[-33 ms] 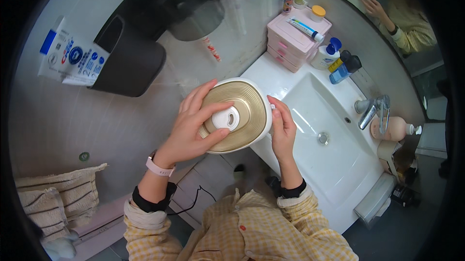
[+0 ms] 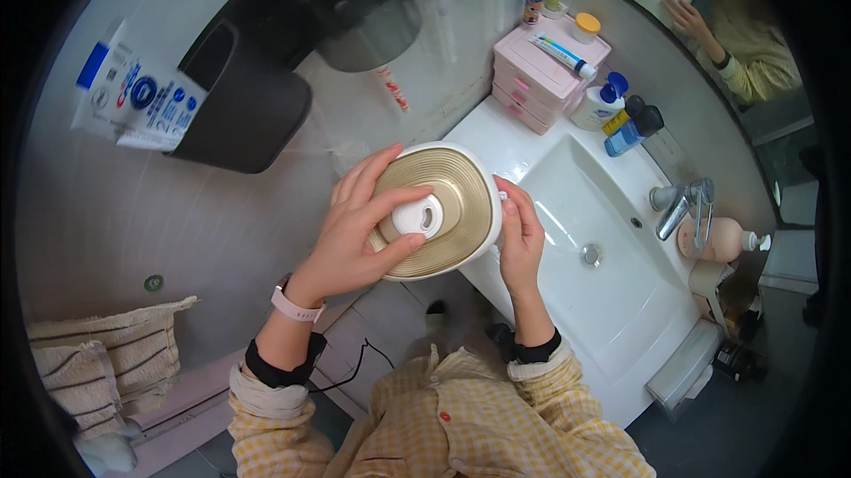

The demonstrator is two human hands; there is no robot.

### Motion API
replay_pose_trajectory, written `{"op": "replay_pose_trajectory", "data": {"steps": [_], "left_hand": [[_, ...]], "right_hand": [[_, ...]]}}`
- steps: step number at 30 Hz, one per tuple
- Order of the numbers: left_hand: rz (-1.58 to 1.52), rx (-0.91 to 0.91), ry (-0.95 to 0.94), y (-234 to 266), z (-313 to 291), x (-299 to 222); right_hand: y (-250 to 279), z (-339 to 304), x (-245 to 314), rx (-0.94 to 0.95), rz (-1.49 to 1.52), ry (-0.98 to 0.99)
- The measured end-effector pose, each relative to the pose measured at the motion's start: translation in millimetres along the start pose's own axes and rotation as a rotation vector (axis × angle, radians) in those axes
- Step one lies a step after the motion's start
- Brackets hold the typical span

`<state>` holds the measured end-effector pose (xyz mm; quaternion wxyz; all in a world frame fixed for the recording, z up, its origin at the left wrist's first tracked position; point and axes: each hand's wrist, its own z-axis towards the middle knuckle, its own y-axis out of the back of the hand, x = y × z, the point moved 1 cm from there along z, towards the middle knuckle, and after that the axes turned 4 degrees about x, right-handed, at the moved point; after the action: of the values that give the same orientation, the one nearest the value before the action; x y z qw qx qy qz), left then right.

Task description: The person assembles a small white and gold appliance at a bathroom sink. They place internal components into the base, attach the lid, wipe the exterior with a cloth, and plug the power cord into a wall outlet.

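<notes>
So both hands are on this rounded white-and-gold container (image 2: 456, 212), held up over the left edge of the sink counter (image 2: 474, 119), hiding part of that edge. The left hand (image 2: 341, 234) has it from the left with fingers spread wide: thumb and forefinger tips touch the white disc (image 2: 408, 216) in the middle, the others reach along the rim. The right hand (image 2: 521, 239) holds the opposite side, thumb and forefinger narrowed around a small white tab (image 2: 503, 196); can't tell how tightly they pinch it. Its other fingers are mostly out of sight, and so is the container's underside.

The pink drawer unit (image 2: 541, 74) sits at the counter's far left corner. Over by the right edge, past the faucet (image 2: 678, 203), there's a peach pump bottle (image 2: 714, 239) partly behind the spout. The dark stuff up top is blurry and cut off by the black rim, no clue what it is.
</notes>
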<state>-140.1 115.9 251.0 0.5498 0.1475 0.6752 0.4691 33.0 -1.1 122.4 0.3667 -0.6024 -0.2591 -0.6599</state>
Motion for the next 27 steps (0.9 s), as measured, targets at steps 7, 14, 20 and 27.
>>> {"op": "replay_pose_trajectory", "data": {"steps": [7,14,20,27], "left_hand": [[0.029,-0.186,-0.073,-10.5,1.0,3.3],[-0.023,-0.329,-0.100,-17.5,1.3,5.8],[-0.032,-0.431,-0.111,-21.5,6.0,5.3],[-0.062,-0.463,-0.092,-23.5,9.9,7.0]], "right_hand": [[-7.6,0.8,3.3,-0.085,-0.029,-0.054],[-18.1,-0.3,2.0,-0.196,-0.082,-0.042],[-16.5,-0.5,0.1,-0.235,-0.078,-0.048],[-14.6,1.1,-1.6,-0.219,-0.057,-0.025]]}}
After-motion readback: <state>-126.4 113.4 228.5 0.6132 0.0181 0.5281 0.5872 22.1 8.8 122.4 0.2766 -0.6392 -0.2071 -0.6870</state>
